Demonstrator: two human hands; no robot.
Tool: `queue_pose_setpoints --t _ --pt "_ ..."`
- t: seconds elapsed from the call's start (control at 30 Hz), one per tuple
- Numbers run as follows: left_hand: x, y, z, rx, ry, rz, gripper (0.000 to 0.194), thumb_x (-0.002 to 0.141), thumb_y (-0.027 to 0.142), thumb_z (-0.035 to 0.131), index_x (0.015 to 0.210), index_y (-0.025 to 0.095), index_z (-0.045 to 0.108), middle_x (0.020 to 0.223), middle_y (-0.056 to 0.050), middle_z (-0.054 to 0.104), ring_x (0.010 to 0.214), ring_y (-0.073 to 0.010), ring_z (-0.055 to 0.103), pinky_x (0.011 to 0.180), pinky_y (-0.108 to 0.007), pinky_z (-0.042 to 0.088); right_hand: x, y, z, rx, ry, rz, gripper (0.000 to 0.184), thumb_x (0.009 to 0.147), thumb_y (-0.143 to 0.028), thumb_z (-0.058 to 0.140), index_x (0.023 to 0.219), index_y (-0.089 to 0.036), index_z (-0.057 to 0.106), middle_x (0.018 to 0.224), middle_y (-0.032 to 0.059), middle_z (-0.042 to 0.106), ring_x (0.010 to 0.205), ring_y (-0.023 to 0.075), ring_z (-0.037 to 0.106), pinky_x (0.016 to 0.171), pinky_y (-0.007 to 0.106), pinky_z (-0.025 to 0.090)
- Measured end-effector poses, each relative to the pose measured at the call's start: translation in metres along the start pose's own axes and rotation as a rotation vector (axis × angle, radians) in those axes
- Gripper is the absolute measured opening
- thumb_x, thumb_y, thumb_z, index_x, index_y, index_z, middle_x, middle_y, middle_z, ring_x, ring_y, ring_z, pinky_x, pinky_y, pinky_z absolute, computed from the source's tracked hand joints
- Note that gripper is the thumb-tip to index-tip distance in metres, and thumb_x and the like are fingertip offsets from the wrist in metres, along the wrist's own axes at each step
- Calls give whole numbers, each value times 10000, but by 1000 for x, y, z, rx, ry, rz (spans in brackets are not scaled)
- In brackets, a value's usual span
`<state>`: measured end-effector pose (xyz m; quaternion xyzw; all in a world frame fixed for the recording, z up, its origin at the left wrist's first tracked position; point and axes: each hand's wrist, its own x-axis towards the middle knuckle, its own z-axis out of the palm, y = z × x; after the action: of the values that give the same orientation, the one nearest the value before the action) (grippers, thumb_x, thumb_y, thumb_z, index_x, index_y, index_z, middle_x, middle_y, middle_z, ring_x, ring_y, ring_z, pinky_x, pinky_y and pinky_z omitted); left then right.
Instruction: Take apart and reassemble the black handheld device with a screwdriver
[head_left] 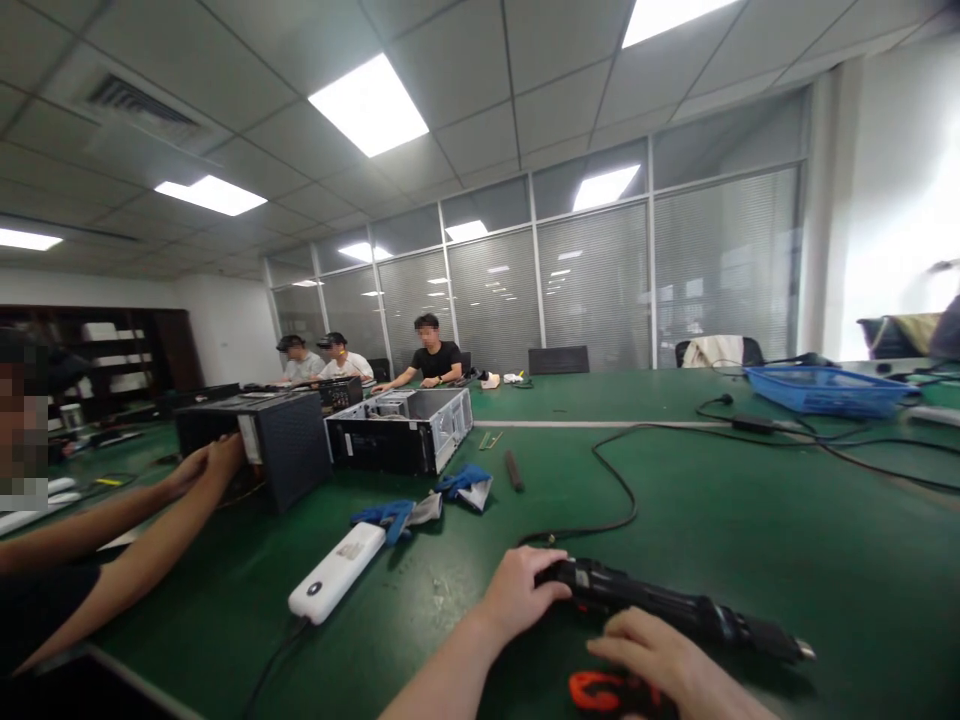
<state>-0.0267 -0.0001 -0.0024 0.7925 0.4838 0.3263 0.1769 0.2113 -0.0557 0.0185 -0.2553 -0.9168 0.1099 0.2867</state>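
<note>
My left hand (523,592) grips the rear end of a black electric screwdriver (649,592), thumb and fingers to either side of it. The tool lies on the green table, its metal tip pointing right, and a black cord (616,520) runs off near its rear end. My right hand (664,660) is just in front of the screwdriver, fingers stretched to the left and holding nothing that I can see. Partly under that hand is an orange-red and black object (600,690); its kind cannot be made out.
A white power strip (337,572) and blue-grey gloves (397,515) lie left of my hands. Beyond are an open computer case (397,440) and a dark bar (514,470). A co-worker's hands (210,462) reach into a black case (296,450). A blue basket (825,390) stands right.
</note>
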Motion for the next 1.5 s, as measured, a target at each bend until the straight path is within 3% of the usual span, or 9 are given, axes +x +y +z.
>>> queue_pose_setpoints --t 0.17,0.27,0.37,0.5,0.67,0.83,0.97,1.23,1.5 --pt "-3 4 -1 20 -12 -51 435 785 322 715 1208 243 653 1168 -41 696 1067 -222 631 975 -322 445 -6 57 -5 -172 225 170 437 812 -419 660 1238 -327 620 1216 67 619 1109 264 594 956 399 512" --pt "-4 6 -2 24 0 -68 430 767 325 730 1185 244 670 1126 -41 713 1029 -228 644 952 -325 459 -16 87 -11 -199 163 238 498 727 -423 725 1211 -342 643 1194 66 635 1072 288 615 943 415 512" --pt "-4 6 -2 21 17 -67 435 749 307 747 1174 246 677 1109 -42 719 1007 -228 651 944 -324 463 -23 98 -13 -143 104 299 415 797 -395 648 1210 -358 642 1124 47 667 964 240 665 871 345 546" --pt "-5 10 -4 42 21 -32 429 765 263 732 1188 226 668 1136 -63 703 1049 -237 626 971 -346 450 -23 95 -9 -154 132 305 370 831 -415 608 1197 -373 649 1066 37 687 912 231 679 806 322 561" --pt "-11 28 -2 128 76 234 483 780 290 732 1246 238 615 1265 -83 614 1171 -252 523 1030 -374 403 -22 100 -1 -205 148 325 378 828 -486 598 1179 -360 664 1044 46 693 891 245 682 785 343 564" --pt "-9 37 19 396 -197 561 355 828 453 682 1150 308 653 1320 -49 577 1175 -280 505 1025 -408 368 -23 107 5 -212 140 354 380 858 -511 552 1174 -338 672 1079 65 687 954 264 668 834 373 545" --pt "-3 27 38 546 -200 631 307 855 486 637 1034 239 674 1301 -62 584 1143 -296 512 1002 -437 357 -22 108 6 -213 144 375 369 858 -496 557 1161 -324 680 1085 67 687 962 267 665 836 372 541" --pt "-6 24 36 590 -205 592 268 874 385 621 1030 168 638 1067 -78 667 951 -234 593 834 -311 453 -24 118 7 -207 177 329 371 843 -484 593 1156 -305 681 1054 71 688 913 257 661 811 374 530" --pt "-13 29 23 481 -165 367 228 867 368 634 992 181 676 973 -55 688 908 -207 614 788 -260 468 -24 136 7 -290 235 340 392 842 -533 571 1136 -301 685 1030 54 700 884 254 671 801 368 529"
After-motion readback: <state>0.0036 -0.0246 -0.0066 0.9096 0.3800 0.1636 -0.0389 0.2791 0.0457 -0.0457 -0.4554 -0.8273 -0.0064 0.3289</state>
